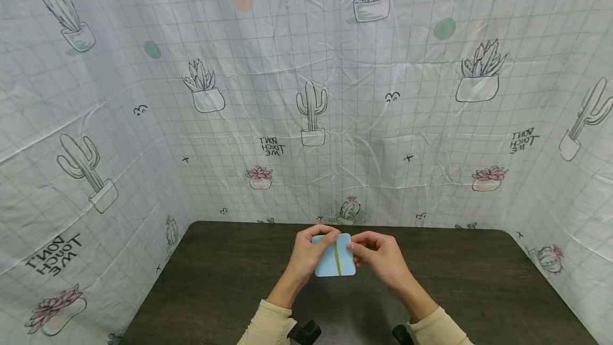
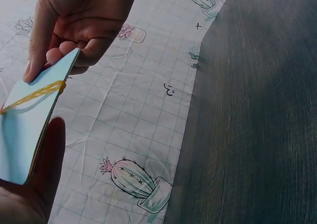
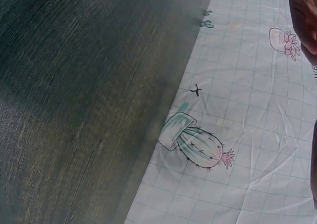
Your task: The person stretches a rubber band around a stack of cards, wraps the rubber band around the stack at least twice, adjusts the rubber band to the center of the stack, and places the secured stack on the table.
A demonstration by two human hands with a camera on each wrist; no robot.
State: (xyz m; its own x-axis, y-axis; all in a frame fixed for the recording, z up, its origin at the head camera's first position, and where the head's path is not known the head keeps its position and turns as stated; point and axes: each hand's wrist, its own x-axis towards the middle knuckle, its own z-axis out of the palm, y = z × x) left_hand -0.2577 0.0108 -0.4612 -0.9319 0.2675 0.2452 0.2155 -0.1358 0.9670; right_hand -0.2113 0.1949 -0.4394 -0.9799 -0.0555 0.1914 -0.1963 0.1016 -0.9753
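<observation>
A light blue square card (image 1: 325, 264) with rounded corners is held up above the table in the head view. Round its middle runs a yellow rubber band (image 1: 338, 261); in the left wrist view the band (image 2: 37, 93) shows several strands crossing the card's face. My left hand (image 1: 304, 253) grips the card's left side, thumb on the near face. At the right edge, my right hand (image 1: 384, 261) pinches the card between thumb and fingers. The right wrist view catches only parts of the hands at its border, and the card's far side is hidden.
Below the hands lies a dark wooden table (image 1: 215, 281). A white cloth (image 1: 287, 68) with cactus prints hangs behind it and along both sides. Black wrist straps (image 1: 306, 333) sit by the cream sleeves (image 1: 269, 323).
</observation>
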